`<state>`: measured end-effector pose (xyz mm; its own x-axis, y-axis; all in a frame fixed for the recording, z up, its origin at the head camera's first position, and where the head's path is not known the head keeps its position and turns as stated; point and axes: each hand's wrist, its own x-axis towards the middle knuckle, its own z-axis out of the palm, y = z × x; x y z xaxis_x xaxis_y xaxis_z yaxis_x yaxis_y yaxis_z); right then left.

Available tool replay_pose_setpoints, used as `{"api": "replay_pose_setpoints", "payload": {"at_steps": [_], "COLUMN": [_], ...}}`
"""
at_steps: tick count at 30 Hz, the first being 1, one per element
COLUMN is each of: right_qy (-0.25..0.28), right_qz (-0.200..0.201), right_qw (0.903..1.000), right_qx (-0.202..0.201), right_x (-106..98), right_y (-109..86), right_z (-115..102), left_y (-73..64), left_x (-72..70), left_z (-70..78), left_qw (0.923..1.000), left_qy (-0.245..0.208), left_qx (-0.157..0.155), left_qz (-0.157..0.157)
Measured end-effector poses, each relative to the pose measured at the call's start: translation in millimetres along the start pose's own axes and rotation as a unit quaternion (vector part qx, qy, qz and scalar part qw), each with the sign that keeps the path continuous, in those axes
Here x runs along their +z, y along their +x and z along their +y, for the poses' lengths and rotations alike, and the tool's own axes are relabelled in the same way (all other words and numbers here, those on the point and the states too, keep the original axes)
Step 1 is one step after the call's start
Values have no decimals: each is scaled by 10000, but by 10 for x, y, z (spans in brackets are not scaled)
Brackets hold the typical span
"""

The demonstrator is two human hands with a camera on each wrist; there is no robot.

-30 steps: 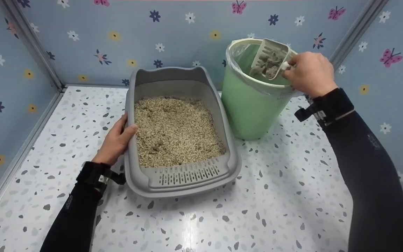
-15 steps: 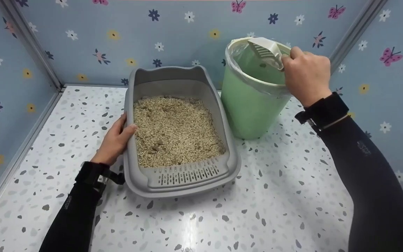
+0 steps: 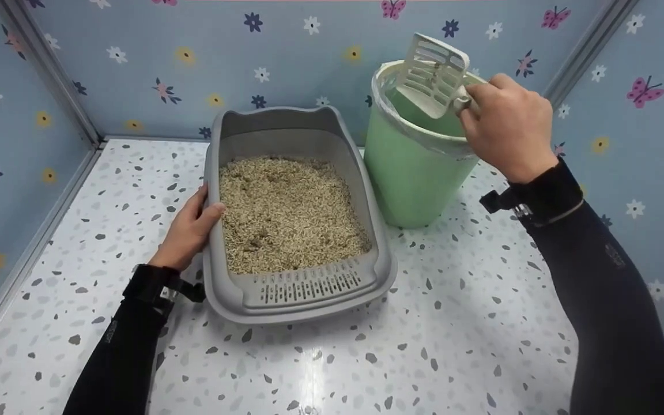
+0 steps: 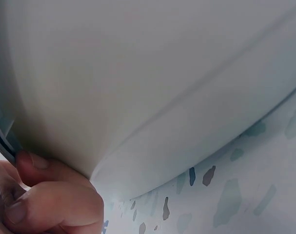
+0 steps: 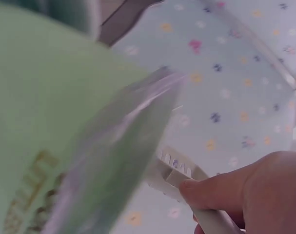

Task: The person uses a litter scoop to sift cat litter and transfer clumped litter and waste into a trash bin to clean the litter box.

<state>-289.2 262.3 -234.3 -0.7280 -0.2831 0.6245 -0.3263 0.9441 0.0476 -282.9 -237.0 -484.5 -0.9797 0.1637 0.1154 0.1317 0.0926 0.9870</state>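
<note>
My left hand (image 3: 189,230) grips the left rim of a grey litter box (image 3: 309,311), thumb over the edge and fingers below it on the outer wall. Tan pellet litter (image 3: 291,213) with a few darker clumps lies inside the box. My right hand (image 3: 508,127) holds a pale slotted litter scoop (image 3: 433,75) by its handle, tilted up over the mouth of a green bin (image 3: 418,178). Small bits cling to the scoop's slots. In the right wrist view the thumb (image 5: 211,190) presses along the handle of the scoop.
A clear plastic liner (image 3: 387,104) folds over the bin's rim. The bin stands right beside the box's right side. Flowered wall panels (image 3: 286,52) rise behind and at both sides of the white speckled surface (image 3: 453,323).
The scoop, full of grey clumps a second ago, has been tipped over into the bin, then raised and turned so its slots show with few bits left. The left hand stays on the box.
</note>
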Motion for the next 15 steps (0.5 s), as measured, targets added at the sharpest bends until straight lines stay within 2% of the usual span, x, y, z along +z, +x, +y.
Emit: {"api": "replay_pose_setpoints", "payload": {"at_steps": [3, 5, 7, 9, 12, 15], "right_qy": [389, 641, 813, 933, 936, 730], "right_qz": [92, -184, -720, -1478, -2449, -3049], "right_qw": [9990, 9973, 9930, 9830, 9615, 9412], "right_qx": [-194, -322, -463, -562, -822, -1262], "right_x": [-117, -159, -163, -132, -26, 118], "right_y": [-37, -55, -65, -65, -68, -73], "right_z": [-230, -402, -566, -711, -868, -972], "left_y": [-2, -4, -6, -7, -10, -11], "left_x": [4, 8, 10, 12, 15, 17], "left_z": [9, 10, 7, 4, 6, 7], "left_qw": [9999, 9999, 9999, 9999, 9999, 9998], "left_qy": [35, 45, 28, 16, 25, 72], "left_qx": [-27, -34, -31, -44, -77, -134], "left_qz": [107, 151, 150, 147, 148, 152]}}
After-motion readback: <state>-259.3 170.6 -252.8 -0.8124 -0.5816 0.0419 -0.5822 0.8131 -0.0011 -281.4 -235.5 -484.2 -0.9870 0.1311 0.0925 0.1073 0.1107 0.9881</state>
